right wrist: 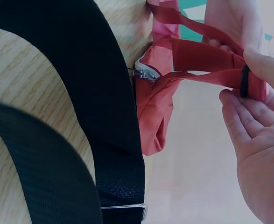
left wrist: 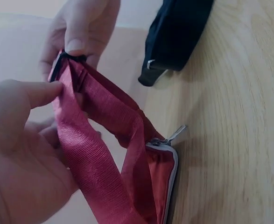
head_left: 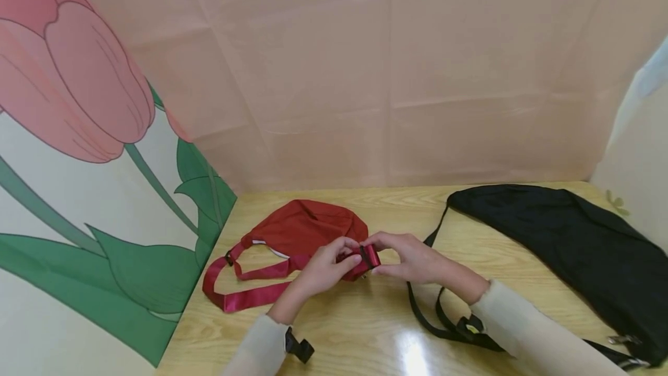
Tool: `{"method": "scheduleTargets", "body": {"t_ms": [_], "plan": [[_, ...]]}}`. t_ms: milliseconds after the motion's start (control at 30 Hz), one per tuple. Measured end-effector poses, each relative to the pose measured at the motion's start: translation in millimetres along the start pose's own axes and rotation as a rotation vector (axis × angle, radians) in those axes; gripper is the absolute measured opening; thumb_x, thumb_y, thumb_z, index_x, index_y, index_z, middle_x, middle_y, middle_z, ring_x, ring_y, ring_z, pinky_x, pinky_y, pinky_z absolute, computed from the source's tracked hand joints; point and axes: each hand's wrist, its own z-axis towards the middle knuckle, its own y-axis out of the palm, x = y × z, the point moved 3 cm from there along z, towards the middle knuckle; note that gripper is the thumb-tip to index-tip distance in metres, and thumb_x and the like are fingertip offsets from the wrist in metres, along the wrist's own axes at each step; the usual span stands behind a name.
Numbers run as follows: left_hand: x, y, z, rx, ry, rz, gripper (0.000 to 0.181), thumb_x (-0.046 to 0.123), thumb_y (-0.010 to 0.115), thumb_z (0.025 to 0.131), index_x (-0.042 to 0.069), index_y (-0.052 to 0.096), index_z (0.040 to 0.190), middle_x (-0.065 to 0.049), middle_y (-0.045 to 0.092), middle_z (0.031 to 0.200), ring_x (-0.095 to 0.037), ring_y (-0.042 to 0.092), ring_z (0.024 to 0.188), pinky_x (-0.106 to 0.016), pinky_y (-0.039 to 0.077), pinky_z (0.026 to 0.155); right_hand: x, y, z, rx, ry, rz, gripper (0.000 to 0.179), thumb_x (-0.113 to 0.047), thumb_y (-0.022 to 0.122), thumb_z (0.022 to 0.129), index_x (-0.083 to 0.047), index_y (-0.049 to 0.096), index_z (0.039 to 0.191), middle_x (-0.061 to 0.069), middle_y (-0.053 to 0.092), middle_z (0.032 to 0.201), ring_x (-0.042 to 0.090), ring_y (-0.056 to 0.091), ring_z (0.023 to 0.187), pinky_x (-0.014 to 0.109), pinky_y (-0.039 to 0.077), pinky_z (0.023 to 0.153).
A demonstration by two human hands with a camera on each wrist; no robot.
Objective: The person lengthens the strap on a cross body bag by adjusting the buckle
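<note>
A red waist bag [head_left: 308, 225] lies on the table, and part of its strap [left wrist: 87, 149] is raised between the two hands. My left hand [head_left: 325, 267] pinches the red strap between thumb and fingers, close to a black strap slider [right wrist: 244, 81]. From the other side my right hand [head_left: 412, 257] grips the folded strap end at that slider, with its thumb on one face and fingers on the other. In the right wrist view the bag's zipper pull [right wrist: 144, 73] shows at the corner where the strap leaves the bag.
A black sling bag [head_left: 563, 242] lies on the right of the wooden table [head_left: 355, 329], its black strap [head_left: 417, 306] looping beneath the right forearm. A second slider [head_left: 228, 258] sits on the red strap's left loop. Behind stands a pinkish sheet; a tulip-printed panel [head_left: 99, 74] is at left.
</note>
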Motion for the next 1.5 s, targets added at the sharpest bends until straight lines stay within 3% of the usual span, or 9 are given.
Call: {"method": "scheduleTargets", "body": {"t_ms": [167,500,700,867,1000,1100,1233,1367,1500], "plan": [[-1.9,-0.5,-0.3,-0.025,-0.002,0.044,0.030,0.031,0.055,0.106,0.012,0.065,0.126,0.001,0.070,0.117,-0.013,0.062,0.102,-0.030,0.050,0.088,0,1,0.4,0.004,-0.011,-0.001,0.047,-0.027,0.077,0.092,-0.016,0.059,0.133,-0.003,0.072,0.119,0.014,0.068,0.109,0.045,0.055,0.091],[-1.4,-3.2,-1.2,0.059,0.048,0.083,0.012,0.026,0.064,0.102,0.015,0.067,0.101,0.005,0.061,0.092,-0.009,0.053,0.082,-0.025,0.046,0.072,0,1,0.6,0.040,-0.098,0.044,0.046,-0.017,0.080,0.089,-0.011,0.059,0.130,-0.001,0.063,0.124,0.013,0.066,0.107,0.035,0.056,0.089],[-2.7,-3.6,-1.7,0.048,0.032,0.088,0.013,0.027,0.063,0.102,0.015,0.065,0.097,0.007,0.057,0.084,-0.008,0.050,0.075,-0.024,0.043,0.066,0,-2,-0.1,0.023,-0.146,0.091,0.044,-0.010,0.077,0.091,-0.010,0.060,0.131,0.004,0.062,0.123,0.014,0.067,0.103,0.039,0.058,0.085],[-1.0,-2.1,-4.7,0.059,0.031,0.055,0.014,0.028,0.066,0.100,0.017,0.061,0.109,0.008,0.064,0.091,-0.007,0.057,0.084,-0.026,0.046,0.074,0,-4,0.3,0.028,-0.125,0.091,0.045,-0.005,0.077,0.089,-0.010,0.062,0.131,0.005,0.065,0.119,0.016,0.069,0.100,0.037,0.059,0.084],[3.4,2.3,-6.7,0.066,0.064,0.057,0.042,0.033,0.075,0.093,0.021,0.054,0.128,0.007,0.066,0.114,-0.010,0.060,0.104,-0.029,0.049,0.088,2,-3,0.3,0.041,-0.100,0.097,0.046,-0.004,0.078,0.087,-0.009,0.062,0.130,0.006,0.068,0.116,0.016,0.071,0.099,0.037,0.059,0.084],[6.6,6.9,-7.3,0.090,0.083,0.108,0.055,0.039,0.079,0.089,0.022,0.052,0.133,0.005,0.063,0.123,-0.012,0.059,0.107,-0.026,0.053,0.084,3,-2,0.4,0.039,-0.062,0.125,0.044,-0.010,0.077,0.090,-0.008,0.061,0.131,0.006,0.069,0.116,0.016,0.071,0.099,0.036,0.058,0.086],[9.6,10.7,-8.7,0.179,0.128,0.234,0.055,0.038,0.081,0.087,0.019,0.055,0.132,0.002,0.064,0.124,-0.012,0.059,0.108,-0.025,0.054,0.083,4,0,0.7,0.026,-0.010,0.173,0.042,-0.021,0.074,0.094,-0.009,0.060,0.132,0.006,0.070,0.118,0.015,0.071,0.101,0.036,0.057,0.089],[11.3,12.2,-10.1,0.257,0.204,0.333,0.053,0.033,0.082,0.086,0.017,0.057,0.130,0.000,0.066,0.119,-0.012,0.060,0.105,-0.029,0.054,0.083,4,0,0.5,0.023,0.023,0.203,0.040,-0.022,0.073,0.095,-0.009,0.061,0.130,0.006,0.070,0.118,0.015,0.071,0.102,0.036,0.056,0.090],[11.0,13.3,-10.1,0.288,0.269,0.369,0.051,0.031,0.082,0.085,0.016,0.058,0.128,0.001,0.066,0.116,-0.011,0.060,0.101,-0.029,0.055,0.081,4,0,0.2,0.023,0.017,0.230,0.037,-0.018,0.072,0.095,-0.008,0.060,0.129,0.007,0.070,0.118,0.016,0.071,0.103,0.037,0.057,0.090]]}}
